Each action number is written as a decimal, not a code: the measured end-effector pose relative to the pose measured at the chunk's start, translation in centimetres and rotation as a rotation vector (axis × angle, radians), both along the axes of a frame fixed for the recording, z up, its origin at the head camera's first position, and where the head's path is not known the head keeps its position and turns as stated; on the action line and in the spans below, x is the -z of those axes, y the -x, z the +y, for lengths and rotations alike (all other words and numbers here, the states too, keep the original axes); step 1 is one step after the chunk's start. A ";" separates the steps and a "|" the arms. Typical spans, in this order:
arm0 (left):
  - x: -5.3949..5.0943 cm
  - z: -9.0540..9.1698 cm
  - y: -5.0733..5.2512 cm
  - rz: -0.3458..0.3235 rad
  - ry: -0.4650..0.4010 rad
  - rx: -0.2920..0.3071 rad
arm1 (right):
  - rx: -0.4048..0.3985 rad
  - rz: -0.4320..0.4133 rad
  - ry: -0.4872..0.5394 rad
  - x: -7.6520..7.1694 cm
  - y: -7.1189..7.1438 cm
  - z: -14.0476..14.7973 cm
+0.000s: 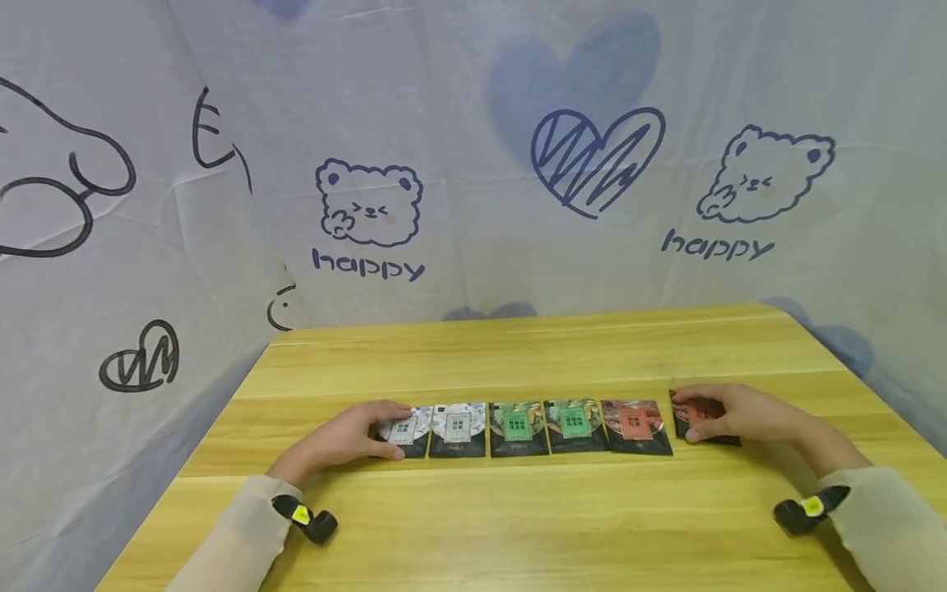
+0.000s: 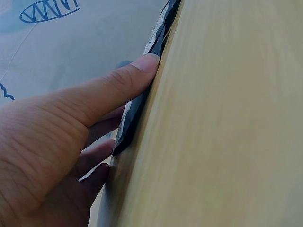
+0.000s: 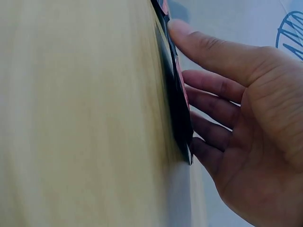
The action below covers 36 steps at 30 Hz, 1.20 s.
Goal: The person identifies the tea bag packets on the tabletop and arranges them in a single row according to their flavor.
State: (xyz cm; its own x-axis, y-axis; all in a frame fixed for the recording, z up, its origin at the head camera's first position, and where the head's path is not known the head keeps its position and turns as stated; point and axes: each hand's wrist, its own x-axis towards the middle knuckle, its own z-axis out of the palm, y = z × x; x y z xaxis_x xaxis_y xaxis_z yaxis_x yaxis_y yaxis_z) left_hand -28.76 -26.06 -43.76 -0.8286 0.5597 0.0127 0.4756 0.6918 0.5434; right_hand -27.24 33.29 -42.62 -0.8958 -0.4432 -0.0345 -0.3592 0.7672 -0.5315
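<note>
In the head view my left hand [image 1: 351, 433] rests on a flat white-and-black packet [image 1: 416, 426] at the left end of a row. Its thumb touches the packet's near part in the left wrist view, with the other fingers farther over it. At the row's right end my right hand [image 1: 740, 413] touches a red-and-black packet [image 1: 721, 438], which lies slightly tilted and partly hidden under the fingers. Its thumb [image 3: 182, 33] lies along the packet's near side in the right wrist view. Between the hands lie another white packet [image 1: 458, 427], two green packets [image 1: 518, 427] and another red packet [image 1: 636, 427].
All the packets lie on a yellow wood-grain table [image 1: 473, 518]. A small gap separates the rightmost packet from its neighbour. Behind the table hangs a pale cloth [image 1: 473, 164] printed with bears and hearts. Each wrist wears a black strap with a camera.
</note>
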 end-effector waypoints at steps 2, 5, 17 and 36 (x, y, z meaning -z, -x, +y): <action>0.0 0.1 0.0 -0.001 0.001 -0.006 | 0.003 0.023 -0.014 0.0 -0.2 -0.2; 0.0 0.2 0.0 -0.004 -0.002 -0.009 | 0.000 0.048 -0.033 0.0 -0.4 -0.4; -0.2 0.2 0.1 0.014 -0.002 0.018 | -0.007 0.006 -0.025 0.0 -0.6 -1.0; -0.2 0.0 -0.2 0.016 0.017 0.004 | -0.068 0.011 -0.009 0.1 -0.4 -1.6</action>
State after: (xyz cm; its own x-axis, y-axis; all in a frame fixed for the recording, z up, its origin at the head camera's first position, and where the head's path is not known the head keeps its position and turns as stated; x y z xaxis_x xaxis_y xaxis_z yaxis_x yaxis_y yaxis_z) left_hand -28.55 -26.08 -43.54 -0.8264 0.5629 0.0171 0.4869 0.6989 0.5238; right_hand -26.87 31.67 -42.72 -0.8640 -0.5026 -0.0289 -0.4164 0.7458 -0.5201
